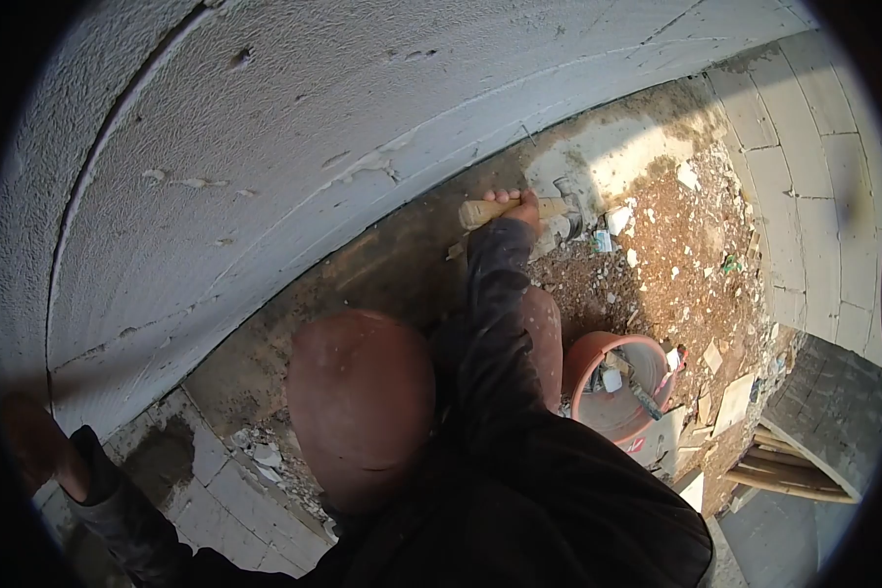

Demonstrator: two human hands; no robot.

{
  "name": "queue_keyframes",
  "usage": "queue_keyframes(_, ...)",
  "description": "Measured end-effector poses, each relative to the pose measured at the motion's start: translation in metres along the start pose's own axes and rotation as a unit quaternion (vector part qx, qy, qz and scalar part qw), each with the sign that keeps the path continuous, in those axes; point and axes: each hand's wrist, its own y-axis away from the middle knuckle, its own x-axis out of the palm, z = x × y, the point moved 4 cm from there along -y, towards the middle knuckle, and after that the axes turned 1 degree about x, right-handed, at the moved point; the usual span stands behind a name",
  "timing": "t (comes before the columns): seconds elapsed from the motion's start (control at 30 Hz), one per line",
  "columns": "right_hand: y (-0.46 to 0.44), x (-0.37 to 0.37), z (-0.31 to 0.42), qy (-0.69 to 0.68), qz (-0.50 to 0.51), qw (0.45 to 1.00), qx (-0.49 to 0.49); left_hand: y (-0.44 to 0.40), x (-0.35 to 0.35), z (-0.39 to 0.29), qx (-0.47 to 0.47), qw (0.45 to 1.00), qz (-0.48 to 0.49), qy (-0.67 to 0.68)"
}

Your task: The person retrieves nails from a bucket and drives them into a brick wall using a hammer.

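My right hand (521,211) is wrapped round the thick wooden handle of a hammer (476,215), low over the ground near the foot of the wall. The hammer's dark metal head lies crosswise at the handle's far end, beside pale rubble and patchy mortar. At the far left, my left hand (41,443) is raised by the rough grey block wall (265,127). Shadow and the dark rim of the view hide its fingers, and whether it touches the wall I cannot tell. My bent knee (363,407) in reddish-brown cloth stands between my arms.
A reddish bucket (580,367) with several tools and scraps inside stands right of my leg. Brown soil (671,265) strewn with white chips spreads beyond it. On the right are a second block wall (804,186), loose board pieces (733,404) and wooden slats (789,470).
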Motion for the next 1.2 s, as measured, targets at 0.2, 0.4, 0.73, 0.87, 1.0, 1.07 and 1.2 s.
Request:
queue_keyframes(0.2, 0.004, 0.023, -0.032, 0.008, 0.019, 1.000, 0.024, -0.001, 0.001, -0.005, 0.001, 0.999, 0.026, -0.025)
queue_keyframes(0.4, 0.022, 0.013, -0.010, 0.015, 0.040, 0.999, -0.023, -0.004, -0.003, -0.006, 0.012, 0.997, 0.058, -0.056)
queue_keyframes(0.73, -0.002, 0.027, -0.008, 0.011, 0.077, 0.996, 0.033, -0.001, -0.001, 0.005, 0.066, 0.998, 0.024, 0.001)
queue_keyframes(0.87, 0.023, 0.011, -0.005, -0.043, 0.006, 0.998, -0.045, -0.001, -0.002, 0.000, 0.073, 0.994, 0.059, -0.058)
queue_keyframes(1.0, 0.007, 0.034, -0.037, 0.047, 0.119, 0.986, 0.105, 0.000, 0.000, -0.006, -0.003, 1.000, 0.023, -0.003)
queue_keyframes(1.07, 0.005, 0.024, -0.021, 0.069, 0.108, 0.989, 0.071, -0.001, -0.002, 0.000, -0.019, 1.000, 0.019, 0.001)
queue_keyframes(1.2, 0.022, 0.016, -0.007, 0.024, 0.041, 0.999, -0.007, 0.002, -0.002, 0.004, 0.074, 0.995, 0.058, -0.009)
